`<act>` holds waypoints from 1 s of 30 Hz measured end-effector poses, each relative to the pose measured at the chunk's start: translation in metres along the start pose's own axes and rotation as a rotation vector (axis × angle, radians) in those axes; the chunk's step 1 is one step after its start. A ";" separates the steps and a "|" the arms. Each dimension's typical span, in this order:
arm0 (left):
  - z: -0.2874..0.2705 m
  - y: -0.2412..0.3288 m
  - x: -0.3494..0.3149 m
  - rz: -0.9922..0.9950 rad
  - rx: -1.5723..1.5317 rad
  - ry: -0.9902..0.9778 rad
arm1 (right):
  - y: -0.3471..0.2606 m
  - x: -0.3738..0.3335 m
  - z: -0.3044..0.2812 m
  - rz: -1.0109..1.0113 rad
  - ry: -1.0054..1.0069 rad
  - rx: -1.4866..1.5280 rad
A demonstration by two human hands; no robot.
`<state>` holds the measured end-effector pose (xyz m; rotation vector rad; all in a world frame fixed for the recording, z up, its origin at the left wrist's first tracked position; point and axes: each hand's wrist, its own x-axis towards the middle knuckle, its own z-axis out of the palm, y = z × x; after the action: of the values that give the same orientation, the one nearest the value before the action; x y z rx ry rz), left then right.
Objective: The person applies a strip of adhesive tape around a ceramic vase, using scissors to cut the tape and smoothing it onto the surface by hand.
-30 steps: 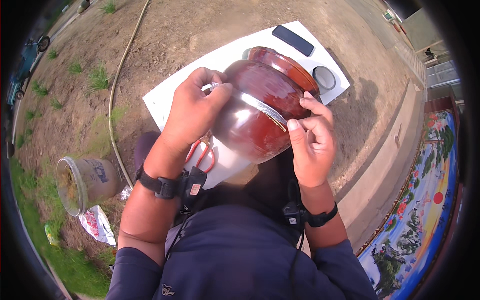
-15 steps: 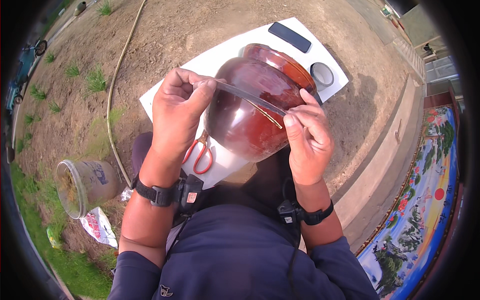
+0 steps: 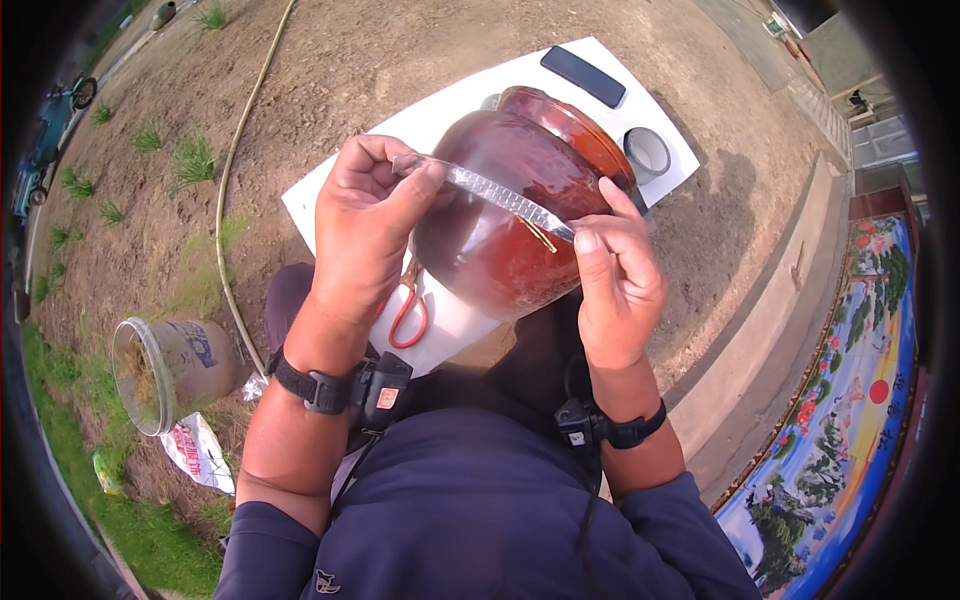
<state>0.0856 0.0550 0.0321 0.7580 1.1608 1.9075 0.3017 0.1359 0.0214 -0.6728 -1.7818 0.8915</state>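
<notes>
Between my hands stretches a short strip of silvery, grid-patterned tape (image 3: 500,192), held above a glossy reddish-brown jar (image 3: 490,270). My left hand (image 3: 370,205) pinches the left end, with a little tape sticking out past the thumb. At the other end, my right hand (image 3: 620,260) grips the tape between thumb and fingers, its index finger raised. The jar lies tilted, its rim toward the upper right. A thin yellowish line (image 3: 537,232) shows on the jar just under the strip. Red-handled scissors (image 3: 408,322) lie beside the jar, partly hidden by my left hand.
A white board (image 3: 320,190) lies under the jar, bearing a black phone (image 3: 583,77) and a roll of tape (image 3: 647,150). On the ground at left are a clear bucket (image 3: 190,370), a white bag (image 3: 197,455) and a hose (image 3: 230,200). A painted panel (image 3: 830,430) stands at right.
The tape strip has turned from nearly edge-on to showing its gridded face. My left hand has shifted slightly right; both hands still hold the strip.
</notes>
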 end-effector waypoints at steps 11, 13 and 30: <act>0.003 -0.002 0.002 -0.034 0.023 0.057 | 0.004 0.000 0.002 -0.144 0.020 -0.124; 0.007 -0.001 -0.002 0.027 0.006 0.056 | 0.004 0.001 0.002 -0.142 0.024 -0.126; 0.021 0.033 -0.033 0.446 0.135 -0.081 | -0.002 0.006 0.009 -0.189 0.028 -0.187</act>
<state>0.1100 0.0267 0.0671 1.2410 1.1467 2.1443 0.2907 0.1369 0.0242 -0.6197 -1.8836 0.5908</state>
